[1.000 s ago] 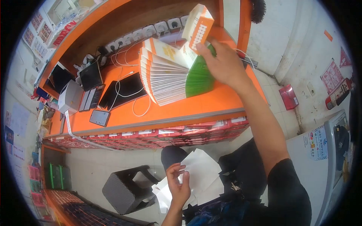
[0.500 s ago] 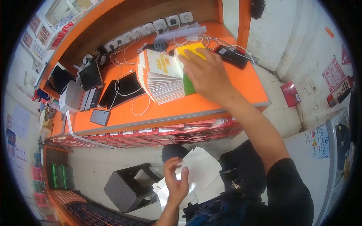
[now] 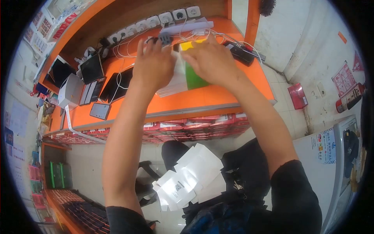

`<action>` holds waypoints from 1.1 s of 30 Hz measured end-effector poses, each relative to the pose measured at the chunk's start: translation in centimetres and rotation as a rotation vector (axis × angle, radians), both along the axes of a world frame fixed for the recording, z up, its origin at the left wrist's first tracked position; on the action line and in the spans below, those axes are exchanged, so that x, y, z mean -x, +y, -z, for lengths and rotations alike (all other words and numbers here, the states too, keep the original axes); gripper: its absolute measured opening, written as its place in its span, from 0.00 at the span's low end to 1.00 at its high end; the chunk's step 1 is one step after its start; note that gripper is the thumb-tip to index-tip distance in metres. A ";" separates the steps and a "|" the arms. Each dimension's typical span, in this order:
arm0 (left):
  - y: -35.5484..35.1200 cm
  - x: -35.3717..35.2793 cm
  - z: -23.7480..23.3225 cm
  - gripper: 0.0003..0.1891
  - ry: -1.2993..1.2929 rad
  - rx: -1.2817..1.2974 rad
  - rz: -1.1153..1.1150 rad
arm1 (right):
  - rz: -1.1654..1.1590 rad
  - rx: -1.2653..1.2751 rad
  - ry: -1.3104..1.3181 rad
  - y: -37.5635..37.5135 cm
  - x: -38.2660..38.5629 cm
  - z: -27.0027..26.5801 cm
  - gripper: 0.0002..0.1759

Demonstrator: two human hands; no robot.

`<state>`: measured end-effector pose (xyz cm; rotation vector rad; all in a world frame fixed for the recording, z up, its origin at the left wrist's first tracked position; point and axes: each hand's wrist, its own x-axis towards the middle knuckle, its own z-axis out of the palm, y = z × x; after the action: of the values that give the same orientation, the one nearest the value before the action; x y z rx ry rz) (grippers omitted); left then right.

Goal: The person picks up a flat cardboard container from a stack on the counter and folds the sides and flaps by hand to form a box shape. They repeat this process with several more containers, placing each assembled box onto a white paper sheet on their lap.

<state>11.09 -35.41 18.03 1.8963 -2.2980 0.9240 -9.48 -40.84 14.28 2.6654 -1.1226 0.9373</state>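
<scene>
A stack of flat card packs (image 3: 177,84) lies on the orange counter (image 3: 210,101), white edges at the left, a green part (image 3: 194,80) and a yellow top (image 3: 186,45) at the right. My left hand (image 3: 154,66) presses on the stack's left side with its fingers spread. My right hand (image 3: 212,60) covers the right side, over the green and yellow packs. Both hands squeeze the stack between them. Loose white paper sheets (image 3: 191,177) lie on my lap below.
Phones and tablets (image 3: 117,87) with white cables lie at the counter's left, beside a white box (image 3: 70,91). A row of wall sockets (image 3: 156,21) runs along the back. Red boxes (image 3: 187,130) fill the shelf under the counter. A black stool (image 3: 146,183) stands by my knee.
My left hand has left the paper sheets on my lap and risen to the stack's left side. My right hand set the fanned packs down flat and now presses them together.
</scene>
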 end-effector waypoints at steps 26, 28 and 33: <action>33.6 10.2 21.8 0.52 0.681 -0.796 -0.178 | -0.194 -0.529 -0.375 21.6 10.8 21.6 0.19; 33.5 9.7 22.8 0.50 0.666 -0.729 -0.177 | -0.112 -0.638 -0.348 23.5 11.3 23.6 0.21; 32.8 8.7 21.5 0.26 0.790 -0.697 -0.104 | -0.062 -1.183 -0.533 25.4 11.9 26.5 0.22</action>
<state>2.35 -2.65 -3.44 2.0352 -2.1059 -0.6549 -21.35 -15.40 -12.22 3.3648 -2.2992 1.3325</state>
